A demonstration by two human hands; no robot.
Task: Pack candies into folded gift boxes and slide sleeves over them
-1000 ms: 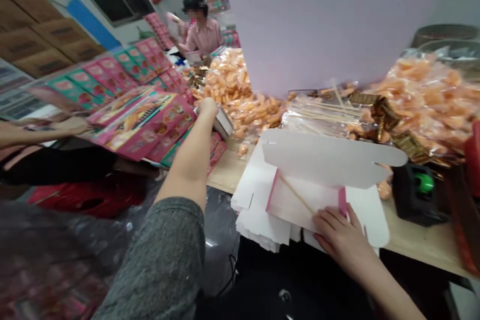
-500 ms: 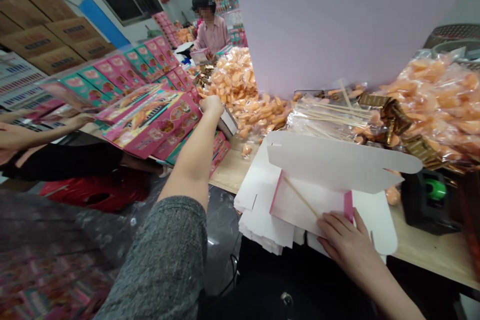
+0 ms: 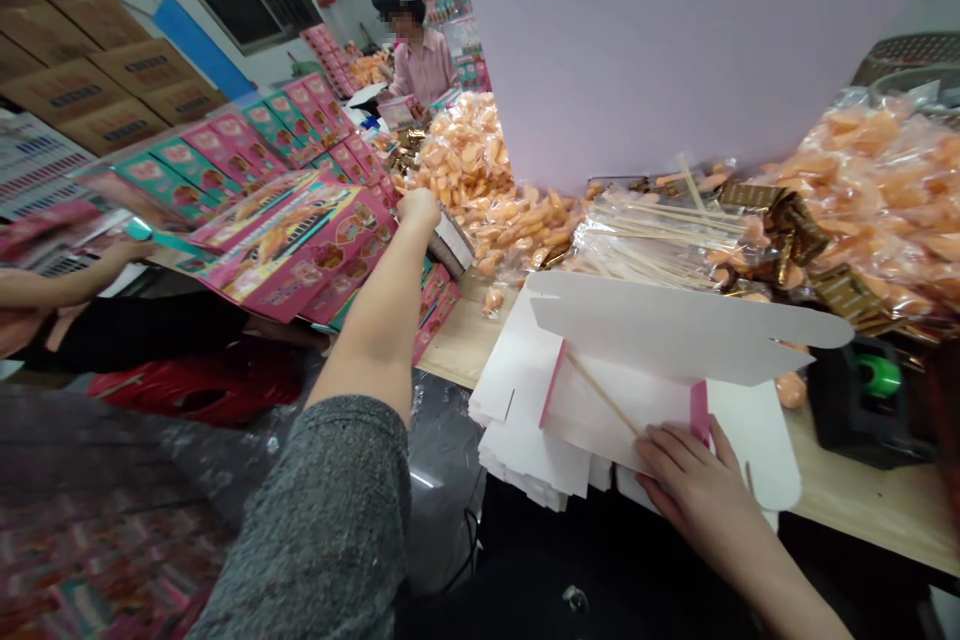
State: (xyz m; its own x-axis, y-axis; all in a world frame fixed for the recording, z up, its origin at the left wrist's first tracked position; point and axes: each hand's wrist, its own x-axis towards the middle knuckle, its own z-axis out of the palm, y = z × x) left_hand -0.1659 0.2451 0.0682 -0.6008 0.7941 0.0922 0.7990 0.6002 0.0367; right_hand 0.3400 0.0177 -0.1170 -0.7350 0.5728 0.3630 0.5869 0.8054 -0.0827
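Note:
My left hand is stretched out to the far end of the pink printed boxes, beside a small carton with a grey side. Its fingers are curled and mostly hidden, so what they hold cannot be made out. My right hand grips the near edge of an open white carton with pink side flaps, its fingers partly inside. A thin wooden stick lies in this carton, one end by my fingertips. Under it is a stack of flat white cartons.
Wrapped orange pieces heap behind, with more to the right. Wooden sticks and brown-gold packets lie behind the carton. A black tape dispenser stands right. One co-worker sits behind; another's arm reaches in left.
The co-worker's arm at the left has shifted, and a teal-edged piece now shows by that hand. My hands stay almost in place; the view has moved slightly.

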